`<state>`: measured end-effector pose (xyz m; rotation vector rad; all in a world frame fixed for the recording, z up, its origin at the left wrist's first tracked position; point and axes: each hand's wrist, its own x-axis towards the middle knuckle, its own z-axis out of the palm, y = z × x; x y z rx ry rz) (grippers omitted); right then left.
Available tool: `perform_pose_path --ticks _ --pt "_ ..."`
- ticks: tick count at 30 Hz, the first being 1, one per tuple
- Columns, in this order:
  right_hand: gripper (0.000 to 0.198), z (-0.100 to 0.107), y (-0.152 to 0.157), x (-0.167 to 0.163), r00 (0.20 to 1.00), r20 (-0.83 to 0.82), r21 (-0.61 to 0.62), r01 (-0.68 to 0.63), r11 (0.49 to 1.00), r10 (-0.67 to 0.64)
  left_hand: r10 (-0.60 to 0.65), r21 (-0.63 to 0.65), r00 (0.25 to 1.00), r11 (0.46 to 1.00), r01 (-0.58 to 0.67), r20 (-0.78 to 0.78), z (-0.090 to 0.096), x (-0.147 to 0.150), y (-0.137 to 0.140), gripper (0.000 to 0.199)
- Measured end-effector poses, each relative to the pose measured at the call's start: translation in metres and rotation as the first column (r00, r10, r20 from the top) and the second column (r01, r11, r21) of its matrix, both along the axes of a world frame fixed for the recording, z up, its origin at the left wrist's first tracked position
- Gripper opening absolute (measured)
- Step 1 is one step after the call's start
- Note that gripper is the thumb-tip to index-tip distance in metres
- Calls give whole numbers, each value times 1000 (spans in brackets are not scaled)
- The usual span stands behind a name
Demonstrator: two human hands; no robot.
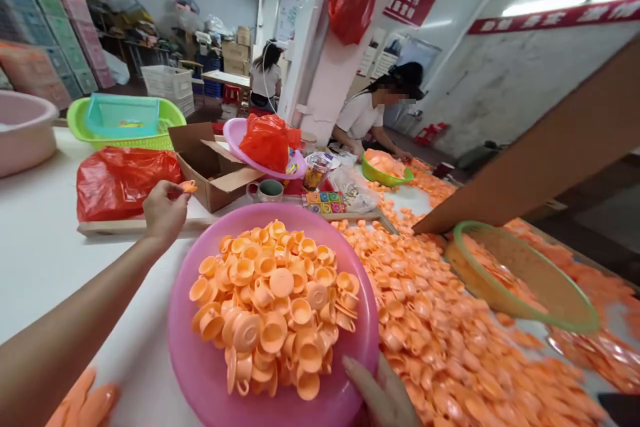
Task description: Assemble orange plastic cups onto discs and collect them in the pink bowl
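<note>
A pink plastic basin (200, 373) holds a heap of small orange toy cups (273, 293), some with handles showing. My right hand (383, 390) grips the basin's lower right rim, thumb on the inner side and fingers mostly hidden outside. Stretched forward past the basin's left side, my left hand (165, 213) pinches a small orange piece (189, 186) that looks like one of the toy cups. This hand is in front of a red plastic bag (125, 177) and close to an open cardboard box (215, 177).
Loose orange pieces (430, 327) spread over the table to the right, around a green-rimmed basket (520, 280). Behind the basin stand a mug (270, 191) and a glass jar (316, 172). A brown board (540, 133) slants in from the right. A co-worker (370, 110) bends over the far end.
</note>
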<state>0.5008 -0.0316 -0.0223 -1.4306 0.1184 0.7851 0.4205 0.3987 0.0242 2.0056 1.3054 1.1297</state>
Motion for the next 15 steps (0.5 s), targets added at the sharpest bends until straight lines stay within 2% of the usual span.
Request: perform_pose_path --ticks 1,2,3,4,5,6,7,8,10,12,13,15 --pt "58 7 7 -5 999 -50 29 -21 999 22 -94 71 995 993 92 34 13 -1 -18 16" --pt "57 14 13 -10 993 -104 66 -47 997 54 -237 142 971 963 229 39 26 -2 -38 15" --pt "54 21 19 -15 984 -158 116 -69 991 87 -401 196 916 899 392 7 36 -1 -59 14" --pt "50 28 24 -19 973 -200 175 -79 981 114 -545 217 836 811 544 -61 44 1 -78 13" --pt "45 34 28 -22 966 -224 229 -73 971 126 -642 205 754 726 656 -138 50 3 -94 15" --pt "41 38 31 -25 962 -241 272 -60 960 128 -690 181 697 674 717 -195 55 4 -107 18" --pt "37 41 33 -26 960 -249 300 -47 953 126 -700 160 680 662 733 -217 61 3 -116 21" --pt "34 43 34 -25 961 -250 312 -37 949 120 -686 147 700 685 714 -201 67 0 -123 23" --pt "29 44 31 -23 962 -250 312 -23 950 106 -601 113 795 787 607 -87 83 -20 -130 28" --pt "25 46 25 -21 964 -247 311 -15 950 96 -464 51 886 885 462 20 100 -55 -138 36" --pt "23 49 21 -21 965 -243 312 -17 950 97 -386 16 922 922 386 33 106 -76 -143 40" --pt "21 62 11 -20 967 -230 324 -29 946 108 -216 -21 976 976 215 -39 109 -119 -156 41"
